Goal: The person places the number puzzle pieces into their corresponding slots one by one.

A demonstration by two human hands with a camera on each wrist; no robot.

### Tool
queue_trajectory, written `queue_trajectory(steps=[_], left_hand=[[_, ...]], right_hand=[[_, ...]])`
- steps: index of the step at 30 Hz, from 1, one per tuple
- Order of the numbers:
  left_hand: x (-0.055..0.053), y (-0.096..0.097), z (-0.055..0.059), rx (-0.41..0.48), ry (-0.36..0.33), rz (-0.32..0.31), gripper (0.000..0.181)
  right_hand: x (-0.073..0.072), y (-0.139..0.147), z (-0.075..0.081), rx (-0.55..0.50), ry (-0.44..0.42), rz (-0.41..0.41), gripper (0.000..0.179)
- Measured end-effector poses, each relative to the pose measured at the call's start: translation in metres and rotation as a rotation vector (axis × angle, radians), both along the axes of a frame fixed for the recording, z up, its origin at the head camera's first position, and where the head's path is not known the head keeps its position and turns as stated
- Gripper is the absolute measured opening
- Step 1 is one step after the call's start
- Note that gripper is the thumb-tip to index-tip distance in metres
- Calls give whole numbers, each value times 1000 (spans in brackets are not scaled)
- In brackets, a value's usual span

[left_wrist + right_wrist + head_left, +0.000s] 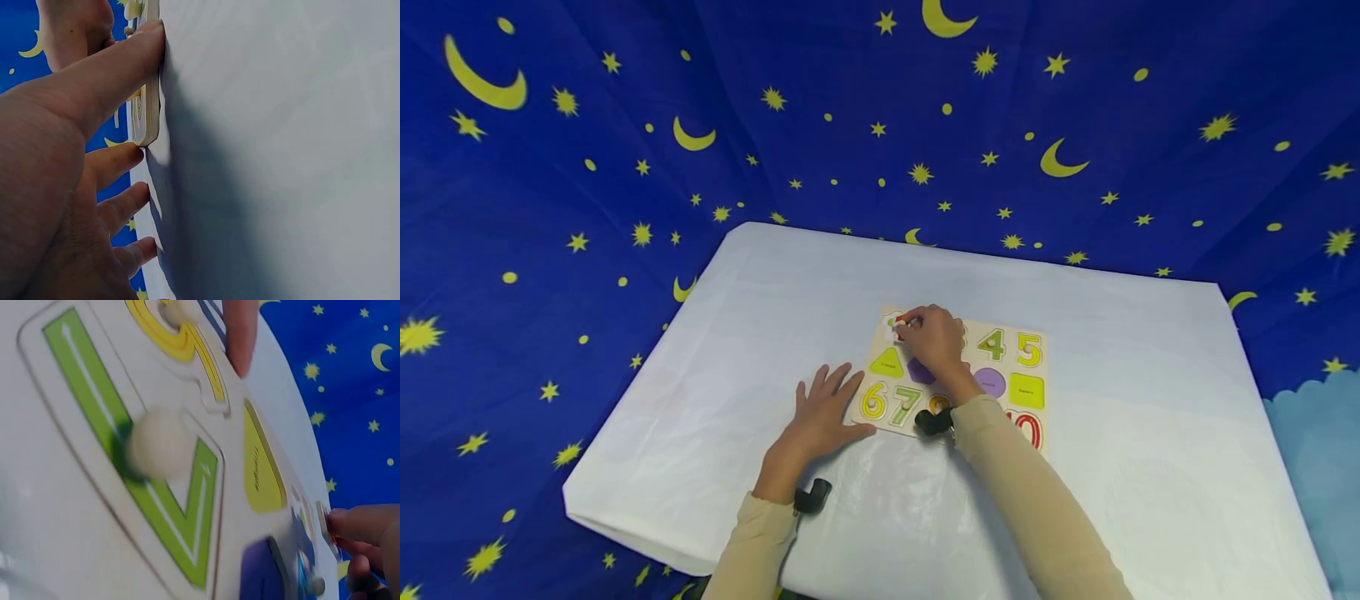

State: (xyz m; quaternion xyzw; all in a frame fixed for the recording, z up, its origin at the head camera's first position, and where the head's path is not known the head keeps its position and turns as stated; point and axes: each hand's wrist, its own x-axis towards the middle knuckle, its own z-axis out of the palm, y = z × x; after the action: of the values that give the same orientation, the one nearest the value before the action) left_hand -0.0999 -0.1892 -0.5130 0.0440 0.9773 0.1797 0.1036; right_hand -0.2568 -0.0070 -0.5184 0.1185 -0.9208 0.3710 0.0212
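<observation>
A wooden number puzzle board [1009, 333] lies on the table, with knobbed number pieces in its upper and lower rows. Between finger and thumb, my right hand [936, 340] pinches a small thin puzzle piece [325, 526] with some red on it. It is held over the board's far left corner, where a printed recess [890, 323] shows. My left hand [822, 415] is spread at the near left corner, its thumb against the front edge and its index fingertip at the side. The green seven [131, 444] and yellow six [169, 331] sit in place.
A white cloth covers the table [760, 300]. Blue fabric [850, 100] with yellow moons and stars hangs behind it. Printed shapes run along the board's middle, among them a yellow triangle [887, 363] and a yellow square [1026, 390]. My right forearm [1030, 492] crosses the board's near edge.
</observation>
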Motion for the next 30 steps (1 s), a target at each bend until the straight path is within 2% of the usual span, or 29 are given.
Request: queue_trajectory(steps=[6,11,26,30], left_hand=[[1,1,0,6,13,-8,90],[2,2,0,-1,3,-13,90],[0,2,6,-40,4,-17,90],[-1,2,7,-65,-7,-14,91]], right_hand=[[1,-13,-2,113,32,-12,16],[-1,-18,-5,154,32,-18,16],[-5,-22,-6,200,-2,1,20],[-5,-20,-4,154,23,5,20]])
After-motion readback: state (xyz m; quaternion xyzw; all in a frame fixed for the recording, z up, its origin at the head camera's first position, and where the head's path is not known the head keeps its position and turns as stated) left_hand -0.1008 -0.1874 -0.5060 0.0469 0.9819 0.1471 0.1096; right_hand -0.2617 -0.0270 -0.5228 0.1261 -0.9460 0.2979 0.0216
